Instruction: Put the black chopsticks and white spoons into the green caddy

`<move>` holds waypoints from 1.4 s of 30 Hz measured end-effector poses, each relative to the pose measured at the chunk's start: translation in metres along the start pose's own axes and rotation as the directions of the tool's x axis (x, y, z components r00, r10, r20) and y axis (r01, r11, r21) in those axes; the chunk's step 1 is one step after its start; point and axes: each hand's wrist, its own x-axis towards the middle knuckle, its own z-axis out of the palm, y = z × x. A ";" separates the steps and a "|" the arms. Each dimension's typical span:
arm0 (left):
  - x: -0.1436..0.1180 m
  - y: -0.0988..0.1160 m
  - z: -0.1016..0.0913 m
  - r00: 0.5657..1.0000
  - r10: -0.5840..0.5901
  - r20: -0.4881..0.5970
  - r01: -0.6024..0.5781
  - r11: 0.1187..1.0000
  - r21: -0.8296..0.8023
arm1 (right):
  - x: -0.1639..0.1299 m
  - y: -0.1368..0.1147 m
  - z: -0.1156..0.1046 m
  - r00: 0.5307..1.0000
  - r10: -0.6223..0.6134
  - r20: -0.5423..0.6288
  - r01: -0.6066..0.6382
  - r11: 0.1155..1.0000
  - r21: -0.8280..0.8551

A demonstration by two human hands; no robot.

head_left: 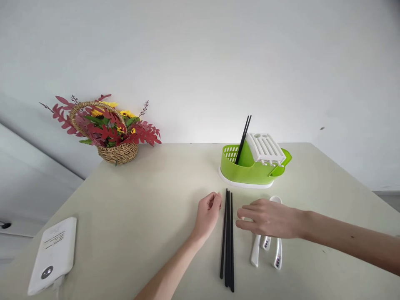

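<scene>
A pale beige table (150, 216) meets a plain white wall (200, 62). Both hands lie loosely open: the left hand (208, 214) just left of the long black chopsticks (228, 237), the right hand (268, 218) over the white ceramic spoons (265, 250).

Pale beige table (140, 216) against a plain white wall (200, 62) (evenly lit)

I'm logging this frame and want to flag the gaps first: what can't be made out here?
Head view only:
- Spoons: the right hand covers most bowls, so the count is unclear.
- Chopsticks: lying bunched together, count unclear.
- Holder: its green wall hides the bottom of the chopsticks standing inside.
- White device: print too small to read.
- Left hand: whether its fingertips touch the chopsticks cannot be told.
</scene>
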 end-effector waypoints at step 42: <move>-0.001 0.009 0.001 1.000 -0.007 0.006 0.006 0.998 0.062 | 0.045 -0.006 0.006 0.955 -0.143 0.260 0.154 0.988 -0.022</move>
